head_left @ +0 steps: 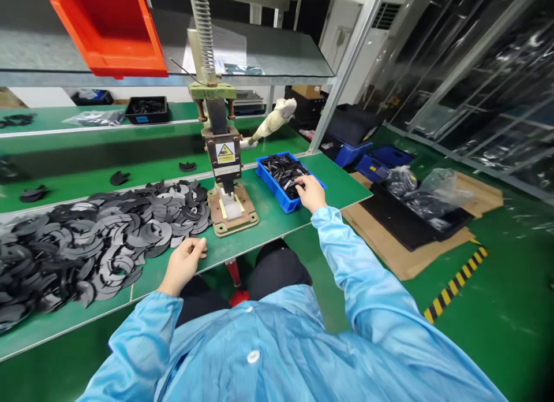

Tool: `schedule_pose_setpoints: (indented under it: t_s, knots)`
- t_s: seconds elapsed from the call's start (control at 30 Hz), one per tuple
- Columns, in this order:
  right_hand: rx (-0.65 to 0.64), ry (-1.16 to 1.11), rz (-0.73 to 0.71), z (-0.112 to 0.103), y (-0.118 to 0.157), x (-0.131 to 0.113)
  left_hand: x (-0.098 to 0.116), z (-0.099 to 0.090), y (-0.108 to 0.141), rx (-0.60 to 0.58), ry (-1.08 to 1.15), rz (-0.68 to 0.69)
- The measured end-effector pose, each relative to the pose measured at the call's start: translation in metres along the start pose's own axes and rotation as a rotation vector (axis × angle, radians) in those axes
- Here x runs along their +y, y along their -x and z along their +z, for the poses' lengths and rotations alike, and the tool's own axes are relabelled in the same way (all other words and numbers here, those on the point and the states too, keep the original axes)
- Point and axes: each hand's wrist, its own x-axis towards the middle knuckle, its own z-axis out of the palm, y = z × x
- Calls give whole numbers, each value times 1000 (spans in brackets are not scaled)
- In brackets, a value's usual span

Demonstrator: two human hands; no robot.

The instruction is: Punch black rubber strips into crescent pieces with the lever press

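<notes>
At the bench's front edge is my left hand (pixel 184 265), its fingers curled in against the thumb and nothing showing in them. Beside it spreads a big heap of dark grey curved plastic pieces (pixel 108 240). Over the right side of a blue bin (pixel 280 201), my right hand (pixel 312 194) is closed in a pinch at a small black part (pixel 298 183). Many slim black parts (pixel 283 170) fill that bin. Between my hands stands a hand press (pixel 225 153) with a white block (pixel 232 208) on its base; neither hand touches it.
The press lever (pixel 274 120), wrapped in pale cloth, sticks out right above the blue bin. Overhead hangs a red bin (pixel 110 32). Three loose curved pieces (pixel 120 178) lie behind the heap. On the floor at right, a black tray (pixel 402 217) with bagged parts lies on cardboard.
</notes>
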Motion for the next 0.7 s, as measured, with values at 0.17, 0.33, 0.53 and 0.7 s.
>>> schedule_pose_setpoints:
  t_s: [0.17,0.33,0.53,0.7]
  knots:
    - [-135,90,-140,13,-27,-4,-2,0,2,13,-26,-29]
    - [-217,150,-230,28,-45,-3,4,1,6,42,-54,-36]
    - [-223,172,-310,30,-55,6,4,1,7,61,-56,-57]
    - [-231,223,-316,28,-54,15,-2,-1,6,34,-7,-36]
